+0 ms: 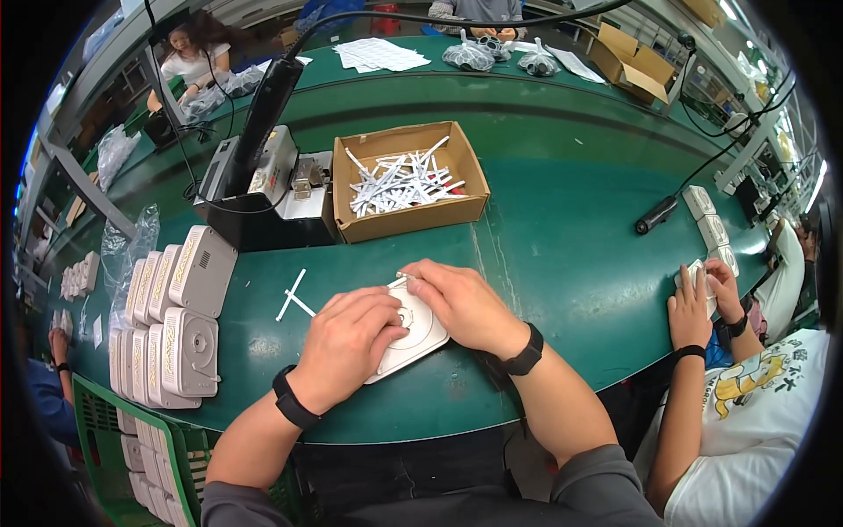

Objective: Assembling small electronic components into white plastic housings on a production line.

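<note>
A white, square plastic housing (421, 344) with a round recess in its face lies on the green table in front of me. My left hand (347, 334) curls over its left side, with the thumb by the central recess. At the far edge my right hand (452, 303) grips the housing, thumb and fingers closed together at the corner. A small piece may sit between those fingertips, but it is too small to make out. Left of my hands, a few thin white strips (297, 292) lie crossed on the table.
An open cardboard box (413, 225) holds many white strips, beside a black-and-grey machine (272, 206). Stacked white housings (189, 351) stand at the left, above a green crate (97, 413) of more units. A neighbour's hands (694, 307) work at the right, near a black hand tool (657, 214).
</note>
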